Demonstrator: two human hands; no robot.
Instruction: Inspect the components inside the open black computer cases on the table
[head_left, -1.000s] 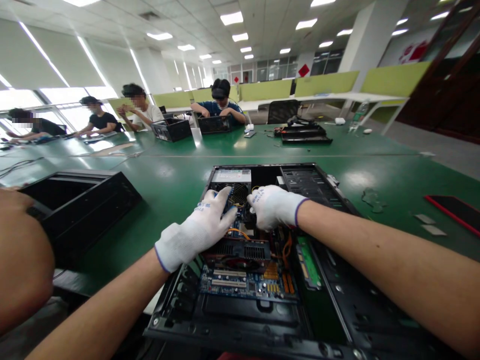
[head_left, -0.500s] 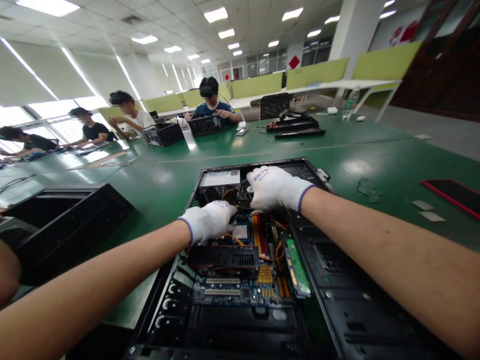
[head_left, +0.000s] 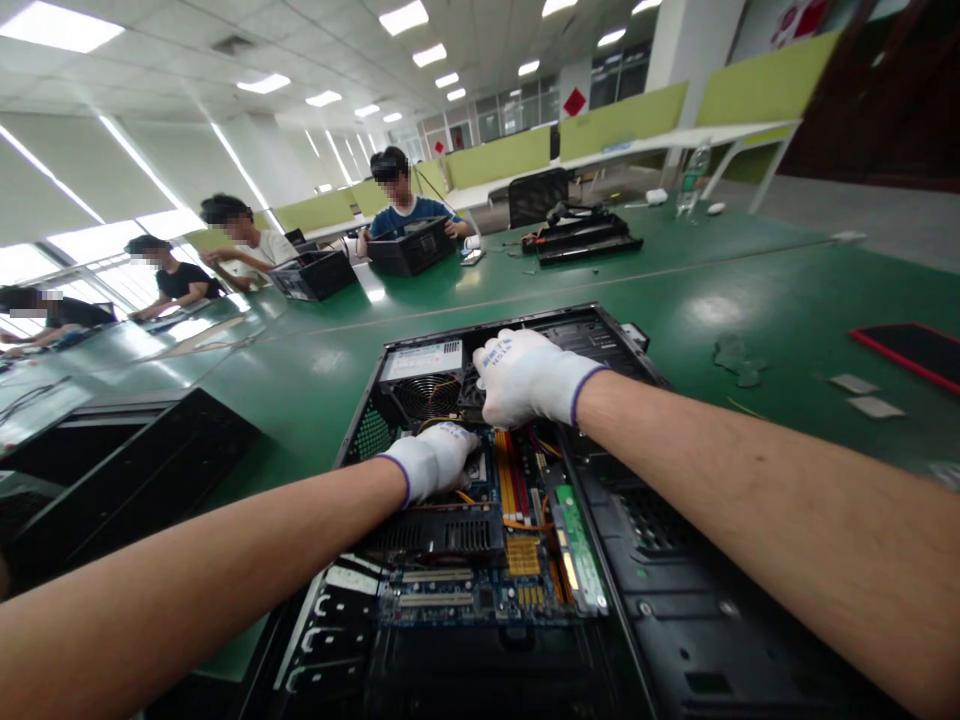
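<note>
An opened black computer case (head_left: pixel 637 600) lies in front of me, with a blue motherboard (head_left: pixel 442 595) inside. Both hands wear white gloves. My right hand (head_left: pixel 525 378) is closed on a small black fan (head_left: pixel 470 388), held beside the power supply (head_left: pixel 424 362). Over the upper left of the motherboard is my left hand (head_left: pixel 437 460), its fingers bent together beside the processor area; what they hold, if anything, is hidden. Below it sits a black graphics card (head_left: pixel 442 532). Orange and red memory slots (head_left: pixel 512 475) and a green circuit board (head_left: pixel 581 550) are to the right.
Another black case (head_left: pixel 142 480) stands at the left on the green table (head_left: pixel 307 375). A red-edged black object (head_left: pixel 911 350) and small pale pads (head_left: pixel 874 406) lie right. Black parts (head_left: pixel 585 238) and a bottle (head_left: pixel 691 180) are farther back. Several people sit at far left.
My left hand has moved slightly right and down over the motherboard, covering the pale processor area. My right hand keeps hold of the fan. The view has shifted a little.
</note>
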